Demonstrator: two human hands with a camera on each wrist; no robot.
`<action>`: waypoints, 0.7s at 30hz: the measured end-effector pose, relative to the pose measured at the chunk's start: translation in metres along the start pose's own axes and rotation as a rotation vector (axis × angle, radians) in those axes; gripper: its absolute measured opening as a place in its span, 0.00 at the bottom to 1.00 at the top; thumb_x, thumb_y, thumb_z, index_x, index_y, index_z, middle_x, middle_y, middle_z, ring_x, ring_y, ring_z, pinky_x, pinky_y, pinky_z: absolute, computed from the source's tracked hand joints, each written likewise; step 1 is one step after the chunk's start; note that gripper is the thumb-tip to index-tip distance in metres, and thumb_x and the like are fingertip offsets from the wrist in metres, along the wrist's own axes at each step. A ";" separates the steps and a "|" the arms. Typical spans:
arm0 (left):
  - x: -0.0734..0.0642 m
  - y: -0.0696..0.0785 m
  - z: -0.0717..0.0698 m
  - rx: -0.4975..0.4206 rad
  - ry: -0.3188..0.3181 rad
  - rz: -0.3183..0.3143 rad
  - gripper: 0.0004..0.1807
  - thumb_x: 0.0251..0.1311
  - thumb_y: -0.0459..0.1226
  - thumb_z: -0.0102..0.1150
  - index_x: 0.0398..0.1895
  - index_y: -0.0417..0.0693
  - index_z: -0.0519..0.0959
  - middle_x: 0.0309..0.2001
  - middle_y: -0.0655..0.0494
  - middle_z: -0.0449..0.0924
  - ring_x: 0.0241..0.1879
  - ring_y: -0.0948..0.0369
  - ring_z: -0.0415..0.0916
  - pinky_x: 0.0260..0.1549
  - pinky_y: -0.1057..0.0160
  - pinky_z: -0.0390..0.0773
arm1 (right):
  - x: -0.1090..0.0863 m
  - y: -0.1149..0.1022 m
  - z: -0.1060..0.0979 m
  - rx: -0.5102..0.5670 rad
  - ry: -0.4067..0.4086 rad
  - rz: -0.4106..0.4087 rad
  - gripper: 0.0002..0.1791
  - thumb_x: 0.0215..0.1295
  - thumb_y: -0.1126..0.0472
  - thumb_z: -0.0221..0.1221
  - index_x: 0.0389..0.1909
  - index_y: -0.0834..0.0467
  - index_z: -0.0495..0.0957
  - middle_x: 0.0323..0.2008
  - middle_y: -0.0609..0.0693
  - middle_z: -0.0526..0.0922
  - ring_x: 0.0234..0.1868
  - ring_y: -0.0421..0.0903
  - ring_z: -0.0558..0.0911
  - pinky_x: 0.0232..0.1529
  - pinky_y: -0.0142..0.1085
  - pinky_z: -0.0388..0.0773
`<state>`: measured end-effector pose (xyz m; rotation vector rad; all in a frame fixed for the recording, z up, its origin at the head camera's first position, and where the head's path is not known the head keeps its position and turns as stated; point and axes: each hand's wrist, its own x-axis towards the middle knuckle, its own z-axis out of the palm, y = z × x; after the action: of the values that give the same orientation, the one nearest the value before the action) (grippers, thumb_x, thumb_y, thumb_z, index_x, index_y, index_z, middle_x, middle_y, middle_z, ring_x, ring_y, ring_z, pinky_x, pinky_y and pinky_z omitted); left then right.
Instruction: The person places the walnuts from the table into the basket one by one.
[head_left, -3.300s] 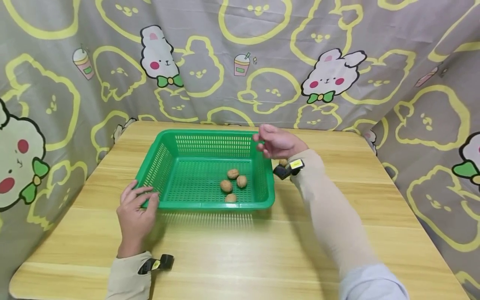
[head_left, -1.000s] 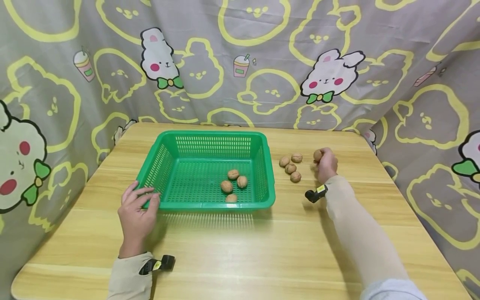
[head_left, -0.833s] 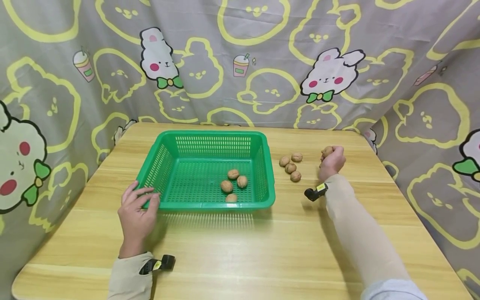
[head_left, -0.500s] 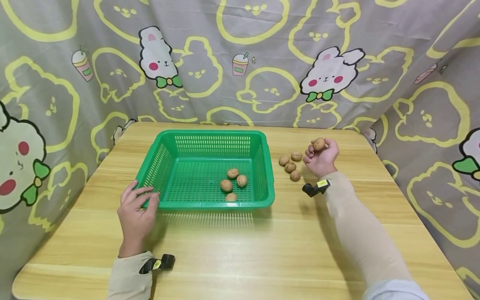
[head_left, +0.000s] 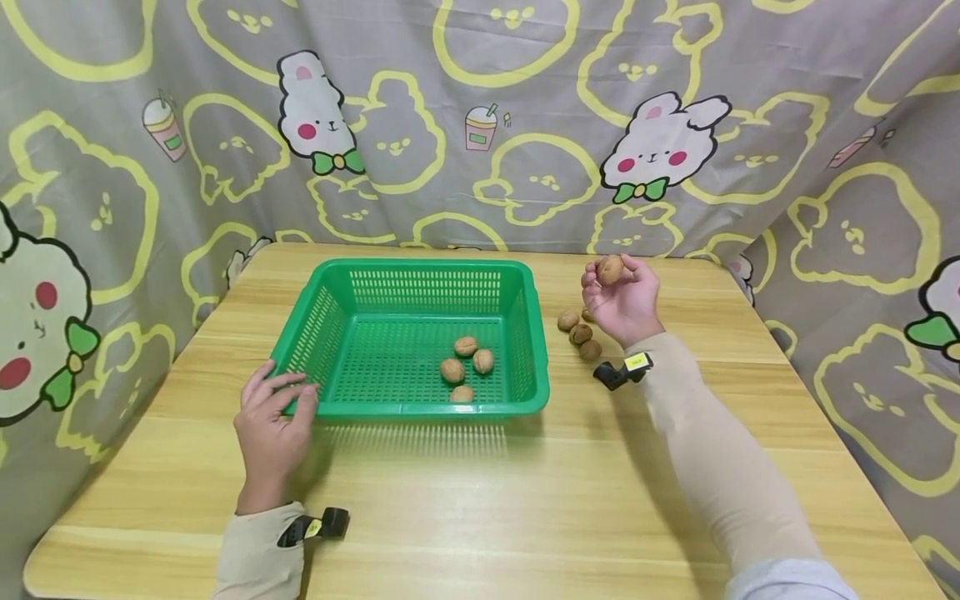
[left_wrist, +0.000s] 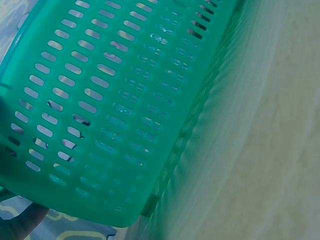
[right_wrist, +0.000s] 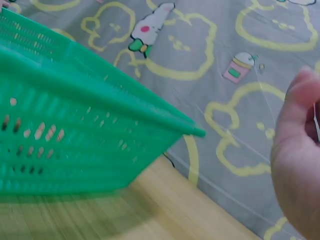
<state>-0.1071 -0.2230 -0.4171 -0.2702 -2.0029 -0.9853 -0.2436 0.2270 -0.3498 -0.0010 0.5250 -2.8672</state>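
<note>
A green plastic basket (head_left: pixel 412 411) with slotted walls stands on the table. Several brown walnuts (head_left: pixel 452 371) lie inside it, toward its right side. My left hand (head_left: pixel 273 433) holds the rim at the basket's near left corner; in the left wrist view a finger (left_wrist: pixel 25 220) shows under the rim. Raised over the table to the right of the basket, my right hand (head_left: pixel 626 304) pinches one walnut (head_left: pixel 610 269) between thumb and fingers, palm turned up. In the right wrist view that hand (right_wrist: pixel 300 160) is partly cut off and its walnut is hidden.
Between the basket and my right wrist several loose walnuts (head_left: pixel 580 334) lie close together on the wooden table (head_left: pixel 465 508), one partly covered by the hand. A grey patterned curtain (head_left: pixel 540 125) hangs behind the table and along both sides.
My right hand has picked up a walnut at the right, turned palm up and moved left and up with it, nearer the basket. My left hand and the basket have stayed put.
</note>
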 end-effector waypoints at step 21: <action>0.001 0.004 0.001 -0.006 0.012 -0.014 0.13 0.54 0.34 0.59 0.20 0.31 0.83 0.31 0.35 0.82 0.56 0.35 0.70 0.62 0.49 0.62 | 0.016 0.046 0.057 -0.284 0.154 0.134 0.10 0.68 0.71 0.37 0.46 0.60 0.63 0.41 0.58 0.70 0.40 0.50 0.76 0.41 0.35 0.79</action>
<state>-0.1063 -0.2198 -0.4144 -0.2533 -1.9940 -1.0001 -0.2469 0.1611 -0.3129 0.2009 0.9211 -2.6522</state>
